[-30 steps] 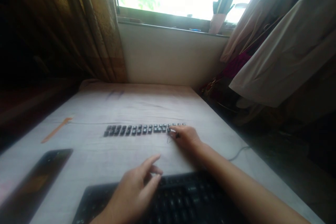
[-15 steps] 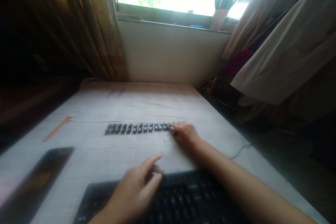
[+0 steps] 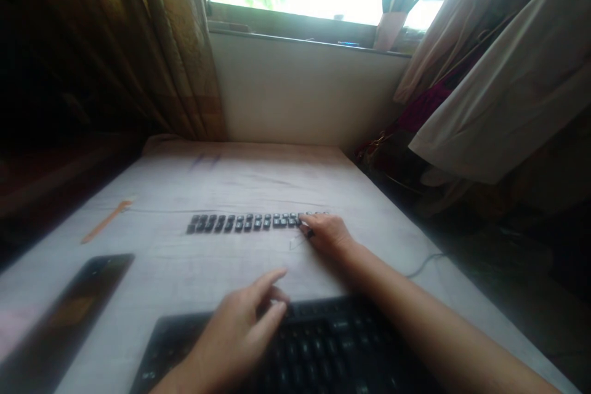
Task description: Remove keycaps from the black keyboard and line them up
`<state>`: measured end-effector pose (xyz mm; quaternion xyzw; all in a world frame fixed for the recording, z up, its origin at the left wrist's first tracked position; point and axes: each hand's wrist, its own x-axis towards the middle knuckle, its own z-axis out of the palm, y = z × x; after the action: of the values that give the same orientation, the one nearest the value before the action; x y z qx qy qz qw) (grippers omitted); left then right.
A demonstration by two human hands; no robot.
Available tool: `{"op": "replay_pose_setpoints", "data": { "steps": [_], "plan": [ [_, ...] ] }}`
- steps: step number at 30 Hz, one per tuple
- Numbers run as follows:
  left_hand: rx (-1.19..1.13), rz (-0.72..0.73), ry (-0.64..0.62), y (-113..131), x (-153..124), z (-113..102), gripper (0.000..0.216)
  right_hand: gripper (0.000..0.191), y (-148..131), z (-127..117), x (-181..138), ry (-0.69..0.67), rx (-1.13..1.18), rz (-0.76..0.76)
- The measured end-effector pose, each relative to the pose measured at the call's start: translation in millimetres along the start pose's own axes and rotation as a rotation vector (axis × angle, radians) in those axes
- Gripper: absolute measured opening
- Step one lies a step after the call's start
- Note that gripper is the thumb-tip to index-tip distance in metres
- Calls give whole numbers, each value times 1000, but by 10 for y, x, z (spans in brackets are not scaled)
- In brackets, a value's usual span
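Observation:
Two rows of small black keycaps (image 3: 249, 221) lie across the white cloth in the middle. My right hand (image 3: 327, 233) is at their right part, thumb and fingers closed around a keycap (image 3: 298, 221) in the near row. A small dark item, too blurred to name, shows by its fingers. My left hand (image 3: 247, 320) hovers over the top edge of a black keyboard (image 3: 318, 345), thumb and index finger apart with nothing between them. My forearms hide parts of the keyboard.
At the left lie a dark phone-like slab (image 3: 76, 314) and an orange strip-shaped tool (image 3: 107, 221). A cable (image 3: 425, 263) runs off the right edge of the cloth-covered surface (image 3: 258, 181). Curtains (image 3: 170, 74) and hanging cloths (image 3: 503, 86) flank the window.
The view has shifted very slightly. Both hands hold nearly the same places, the right at the keycaps and the left over the keyboard.

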<state>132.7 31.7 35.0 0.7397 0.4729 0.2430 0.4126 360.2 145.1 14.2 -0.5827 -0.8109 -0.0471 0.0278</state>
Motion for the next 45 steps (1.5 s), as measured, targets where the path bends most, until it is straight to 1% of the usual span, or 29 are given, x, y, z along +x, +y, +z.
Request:
{"op": "replay_pose_setpoints", "data": {
  "steps": [15, 21, 24, 27, 30, 33, 35, 37, 39, 42, 43, 45],
  "plan": [
    [17, -5, -16, -25, 14, 14, 41, 28, -5, 22, 20, 7, 20, 24],
    [20, 12, -8, -42, 15, 19, 41, 28, 12, 60, 16, 24, 82, 37],
    [18, 22, -4, -50, 18, 18, 40, 28, 27, 58, 0, 57, 149, 55],
    [27, 35, -1, -62, 18, 17, 40, 27, 55, 4, -36, 123, 255, 95],
    [39, 51, 2, -71, 13, 19, 40, 31, 104, -117, -105, 198, 407, 152],
    [47, 73, 6, -74, 3, 20, 39, 51, 170, -274, -255, 225, 580, 188],
    [79, 90, 21, -77, -2, 15, 36, 64, 212, -377, -411, 233, 786, 204],
    [142, 118, 57, -87, -3, 6, 33, 70, 237, -466, -593, 242, 1101, 229],
    [217, 170, 90, -105, 4, -5, 30, 73, 234, -536, -771, 196, 1277, 254],
    [326, 247, 89, -142, 19, -10, 26, 74, 181, -609, -964, 78, 1336, 257],
    [356, 261, 77, -152, 22, -6, 25, 71, 157, -631, -1004, 46, 1345, 255],
    [395, 272, 43, -168, 23, 10, 25, 60, 111, -676, -1055, -24, 1346, 266]
  ]
}}
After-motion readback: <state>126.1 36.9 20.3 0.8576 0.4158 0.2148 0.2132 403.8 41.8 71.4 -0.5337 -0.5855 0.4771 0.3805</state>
